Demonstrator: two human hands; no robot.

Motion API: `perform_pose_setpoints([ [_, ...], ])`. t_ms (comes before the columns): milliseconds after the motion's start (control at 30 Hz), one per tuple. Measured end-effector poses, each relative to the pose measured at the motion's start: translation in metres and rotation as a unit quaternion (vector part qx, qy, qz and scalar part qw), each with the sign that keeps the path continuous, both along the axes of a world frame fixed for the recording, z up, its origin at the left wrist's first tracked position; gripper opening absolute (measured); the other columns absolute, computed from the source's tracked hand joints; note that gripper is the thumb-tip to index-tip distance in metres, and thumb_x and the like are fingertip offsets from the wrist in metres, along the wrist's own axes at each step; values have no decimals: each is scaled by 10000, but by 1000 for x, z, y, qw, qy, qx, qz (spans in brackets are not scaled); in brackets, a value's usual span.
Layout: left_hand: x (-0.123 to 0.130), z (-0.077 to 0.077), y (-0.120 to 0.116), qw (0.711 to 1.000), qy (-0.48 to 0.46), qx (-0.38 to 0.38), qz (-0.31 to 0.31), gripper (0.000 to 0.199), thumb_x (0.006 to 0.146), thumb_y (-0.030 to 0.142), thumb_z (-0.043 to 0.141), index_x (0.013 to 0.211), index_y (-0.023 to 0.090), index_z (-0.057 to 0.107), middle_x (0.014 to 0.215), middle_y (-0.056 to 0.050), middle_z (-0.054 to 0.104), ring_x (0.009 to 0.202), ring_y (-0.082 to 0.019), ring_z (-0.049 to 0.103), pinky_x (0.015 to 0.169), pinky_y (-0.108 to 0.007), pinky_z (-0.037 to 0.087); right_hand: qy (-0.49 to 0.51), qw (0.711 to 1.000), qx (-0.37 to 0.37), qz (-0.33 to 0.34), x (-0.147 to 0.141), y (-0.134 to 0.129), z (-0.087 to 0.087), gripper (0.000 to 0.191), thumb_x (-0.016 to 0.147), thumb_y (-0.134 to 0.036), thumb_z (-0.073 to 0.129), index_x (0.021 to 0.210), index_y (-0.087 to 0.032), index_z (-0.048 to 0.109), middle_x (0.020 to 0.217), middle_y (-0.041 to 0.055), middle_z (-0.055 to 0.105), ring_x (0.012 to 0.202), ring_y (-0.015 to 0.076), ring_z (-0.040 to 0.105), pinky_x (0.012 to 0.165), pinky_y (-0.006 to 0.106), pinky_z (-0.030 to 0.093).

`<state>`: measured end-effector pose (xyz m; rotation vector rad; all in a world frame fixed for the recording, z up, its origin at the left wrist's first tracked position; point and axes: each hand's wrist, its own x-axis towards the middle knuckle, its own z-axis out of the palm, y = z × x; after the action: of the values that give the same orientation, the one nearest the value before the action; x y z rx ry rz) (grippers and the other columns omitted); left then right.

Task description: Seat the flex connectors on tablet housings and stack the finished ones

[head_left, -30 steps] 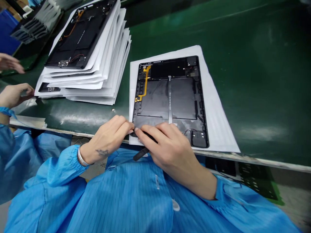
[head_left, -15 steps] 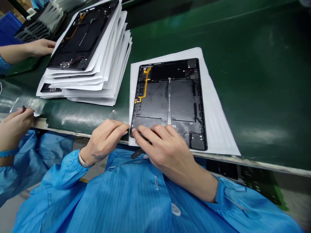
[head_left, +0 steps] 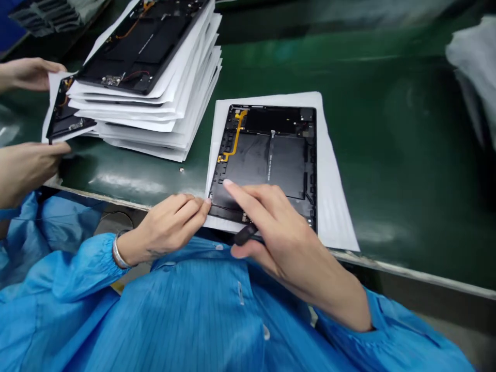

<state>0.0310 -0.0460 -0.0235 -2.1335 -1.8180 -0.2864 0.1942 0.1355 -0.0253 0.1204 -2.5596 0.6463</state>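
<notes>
A black tablet back housing (head_left: 267,160) lies on a white paper sheet (head_left: 329,170), with a yellow flex cable and dark battery panels inside. My left hand (head_left: 170,219) curls against its lower left corner. My right hand (head_left: 271,222) hovers over the lower part of the housing, its index finger extended. That hand grips a black tool, probably a spudger (head_left: 246,235), whose tip is hidden in my fingers.
A tall stack of housings interleaved with paper (head_left: 143,98) stands to the left on the green bench mat (head_left: 387,155). A co-worker's hands (head_left: 27,170) hold another housing (head_left: 67,111) beside it. A tiny screw (head_left: 181,169) lies on the mat.
My right hand has lifted from the housing's lower edge, and the tool now shows below my fingers. The co-worker's hands have drawn a housing from the stack.
</notes>
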Motion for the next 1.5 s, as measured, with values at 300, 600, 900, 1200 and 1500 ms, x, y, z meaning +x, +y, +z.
perform_pose_setpoints([
  [300, -21, -21, 18, 975, -219, -32, 32, 459, 1005, 389, 527, 1413, 181, 498, 1510, -146, 491, 1393, -268, 480, 1121, -466, 444, 43, 994, 25, -98, 9, -4, 6, 318, 1024, -215, 459, 1333, -200, 532, 969, 58, 686, 759, 149, 652, 659, 244, 505],
  [600, -12, -24, 19, 972, -235, 16, 12, 389, 1023, 327, 492, 1332, 102, 564, 1440, -142, 565, 1352, -270, 524, 1113, -439, 478, -38, 995, 75, -49, -2, -7, -5, 514, 941, -28, 505, 1410, -229, 561, 1048, 86, 692, 899, 170, 647, 788, 297, 549],
  [900, -12, -25, 21, 975, -221, 26, 6, 391, 1027, 320, 483, 1322, 81, 576, 1408, -170, 587, 1340, -268, 541, 1084, -432, 496, -50, 990, 127, -41, -2, -9, -10, 405, 931, -15, 515, 1294, -153, 633, 1087, 115, 713, 936, 183, 678, 804, 297, 567],
  [1200, -11, -32, 22, 970, -239, 28, 17, 402, 1037, 363, 459, 1333, 119, 579, 1426, -147, 578, 1369, -252, 512, 1111, -423, 465, -68, 976, 208, -24, -3, -8, -2, 344, 950, -40, 509, 1264, -135, 613, 1045, 106, 728, 829, 162, 638, 701, 288, 501],
  [1500, -11, -29, 20, 969, -247, 30, 8, 392, 1027, 335, 484, 1325, 103, 587, 1418, -149, 585, 1366, -255, 518, 1124, -429, 465, -88, 933, 347, 35, -14, -6, 18, 206, 971, -81, 521, 1123, -91, 660, 974, 70, 741, 675, 129, 545, 571, 306, 386],
])
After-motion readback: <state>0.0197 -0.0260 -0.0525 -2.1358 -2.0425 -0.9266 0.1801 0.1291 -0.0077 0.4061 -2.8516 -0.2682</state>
